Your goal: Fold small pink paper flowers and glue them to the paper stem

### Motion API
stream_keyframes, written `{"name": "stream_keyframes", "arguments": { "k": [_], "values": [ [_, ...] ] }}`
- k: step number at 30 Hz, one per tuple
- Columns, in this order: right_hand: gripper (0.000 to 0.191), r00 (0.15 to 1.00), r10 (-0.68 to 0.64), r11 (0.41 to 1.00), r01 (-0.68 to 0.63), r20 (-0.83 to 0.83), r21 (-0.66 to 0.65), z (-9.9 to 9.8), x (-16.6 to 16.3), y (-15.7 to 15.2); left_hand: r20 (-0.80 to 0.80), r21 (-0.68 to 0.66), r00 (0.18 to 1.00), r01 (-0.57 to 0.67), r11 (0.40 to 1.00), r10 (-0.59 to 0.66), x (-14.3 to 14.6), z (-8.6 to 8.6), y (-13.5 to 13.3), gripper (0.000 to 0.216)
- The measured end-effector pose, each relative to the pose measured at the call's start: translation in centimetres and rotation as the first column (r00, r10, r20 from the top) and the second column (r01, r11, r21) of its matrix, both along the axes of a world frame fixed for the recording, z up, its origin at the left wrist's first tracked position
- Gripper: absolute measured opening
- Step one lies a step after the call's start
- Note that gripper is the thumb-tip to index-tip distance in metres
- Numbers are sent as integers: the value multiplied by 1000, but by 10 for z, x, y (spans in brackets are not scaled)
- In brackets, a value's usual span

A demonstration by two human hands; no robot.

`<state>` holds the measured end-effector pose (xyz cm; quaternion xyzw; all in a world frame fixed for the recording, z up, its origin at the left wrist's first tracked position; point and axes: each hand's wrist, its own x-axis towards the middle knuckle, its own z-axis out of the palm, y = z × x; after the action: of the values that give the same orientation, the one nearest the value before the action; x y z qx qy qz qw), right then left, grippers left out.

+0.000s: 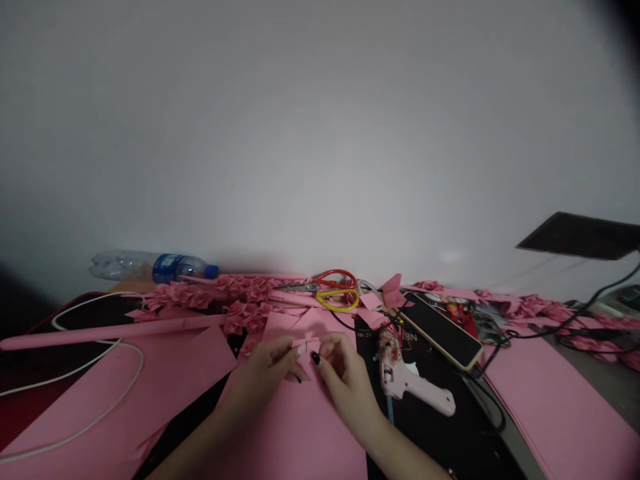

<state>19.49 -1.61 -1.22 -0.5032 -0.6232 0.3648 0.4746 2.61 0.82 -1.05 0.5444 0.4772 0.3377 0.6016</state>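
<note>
At the far left of my worktable, a white cable [100,373] loops across a big pink sheet [150,393]. A water bottle [150,265] lies on its side against the wall behind it. A long pink roll [100,332] runs toward a heap of folded pink flowers [210,297].

At centre, my left hand [273,370] and right hand [345,377] meet over another pink sheet. Thumbs and forefingers of both are pinched on a small pink piece [306,345] from either side. It is held just above the sheet, in front of the flower heap. How its folds lie is too small to tell.

Behind my hands, red scissors [335,280] and yellow scissors [337,301] lie overlapping near the wall. To the right, a pale pink glue gun [405,380] rests on a black mat [440,427] beside my right wrist. A phone [443,330] lies face up beyond it. More pink sheets [550,407] and black cords [575,327] lie toward the table's right end.

My judgement on the fold in hand is that it calls for a light, even pinch from both sides. That way the soft material creases where I want it and neither tears nor springs open. Bracing both wrists on the sheet should steady the fingertips. The glue gun lies close to my right wrist, so that arm is best kept tucked in.
</note>
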Motion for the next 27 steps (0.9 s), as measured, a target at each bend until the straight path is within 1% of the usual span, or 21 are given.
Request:
{"name": "stream_keyframes", "arguments": {
  "k": [2,3,5,7,12,16,19,24,27],
  "values": [
    [25,1000,-5,997,4,23,77,2,2,1,29,-29,1000,-5,1000,6,0,-2,0,34],
    [32,999,18,994,-23,44,111,3,3,1,39,-40,999,0,999,2,0,-2,-1,35],
    [40,993,86,981,-99,85,169,6,4,1,57,-68,998,22,997,-18,2,-1,-2,38],
    [43,986,136,968,-154,100,197,8,4,0,73,-95,997,29,995,-22,3,2,-3,41],
    [45,986,136,968,-154,101,200,9,3,0,82,-109,996,30,994,-21,5,4,-3,41],
    [46,987,129,968,-147,101,203,9,2,0,87,-60,993,84,995,-79,4,4,-1,34],
    [44,987,127,966,-145,99,212,8,2,0,90,-29,992,92,995,-89,4,2,0,31],
    [42,990,110,965,-126,85,230,8,2,0,130,-47,989,79,996,-72,3,1,2,35],
    [36,994,85,965,-98,65,242,8,2,0,99,-40,991,91,995,-87,2,2,3,37]
  ]
}}
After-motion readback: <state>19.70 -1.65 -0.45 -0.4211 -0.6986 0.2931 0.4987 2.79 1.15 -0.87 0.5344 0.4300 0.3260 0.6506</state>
